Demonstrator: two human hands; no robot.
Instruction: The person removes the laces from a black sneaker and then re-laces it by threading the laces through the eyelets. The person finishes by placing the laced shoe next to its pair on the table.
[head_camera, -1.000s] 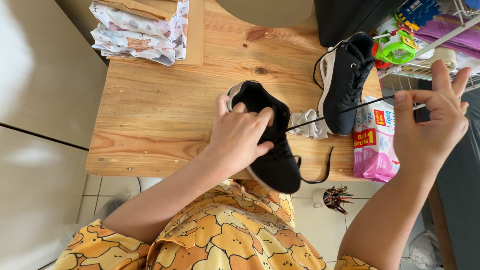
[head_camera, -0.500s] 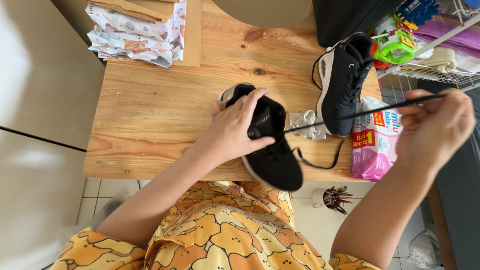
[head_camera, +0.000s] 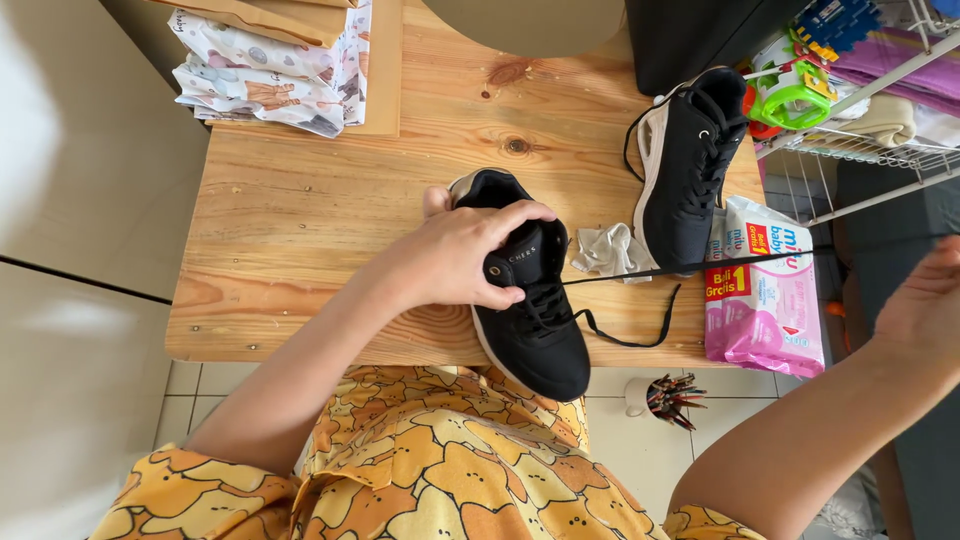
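Observation:
A black sneaker (head_camera: 535, 335) lies on the wooden table (head_camera: 300, 210) near its front edge, toe pointing toward me. My left hand (head_camera: 455, 255) grips its collar and tongue from above. A black lace (head_camera: 700, 266) runs taut from the shoe's eyelets to the right, toward my right hand (head_camera: 925, 300) at the frame's right edge. That hand is partly cut off, and its fingers around the lace are not visible. A loose lace end (head_camera: 640, 335) curls beside the shoe. The second black sneaker (head_camera: 690, 170) lies on the table's right side.
A crumpled white cloth (head_camera: 610, 250) lies between the shoes. A pink wipes pack (head_camera: 765, 295) sits at the table's right edge. Patterned packets (head_camera: 270, 70) are stacked at the back left. A wire rack (head_camera: 860, 90) with toys stands right; a cup of pencils (head_camera: 665, 395) sits on the floor.
My right hand has pulled the lace farther right and lower, drawing it taut. My left hand has shifted its hold on the shoe's collar.

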